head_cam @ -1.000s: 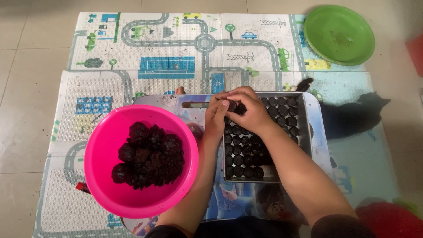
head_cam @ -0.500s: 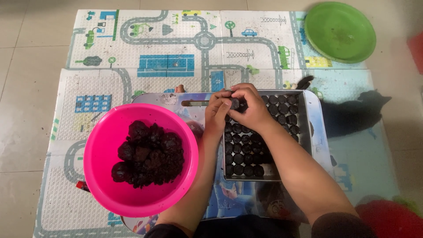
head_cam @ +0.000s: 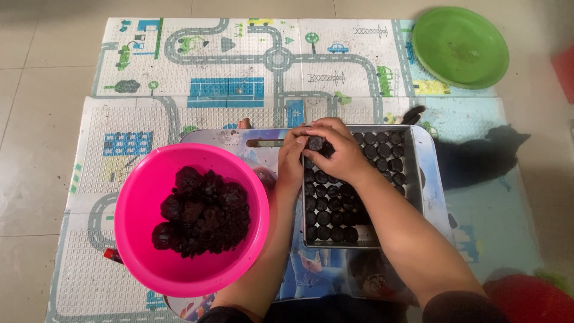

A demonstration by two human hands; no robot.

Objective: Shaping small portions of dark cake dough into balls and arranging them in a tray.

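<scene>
- Right hand (head_cam: 341, 157) and left hand (head_cam: 292, 160) pinch one dark ball (head_cam: 315, 143) between their fingertips, over the top-left corner of the grey tray (head_cam: 418, 179)
- The ball looks soft; squeezed too hard it could crumble, or stick to the fingers instead of dropping
- The rows of dark balls (head_cam: 326, 209) sit touching one another, so a forearm resting low could flatten them
- The pink bowl (head_cam: 140, 197) of dark mix (head_cam: 200, 212) sits just beside the left elbow; a nudge could tip it onto the play mat (head_cam: 179, 78)
</scene>
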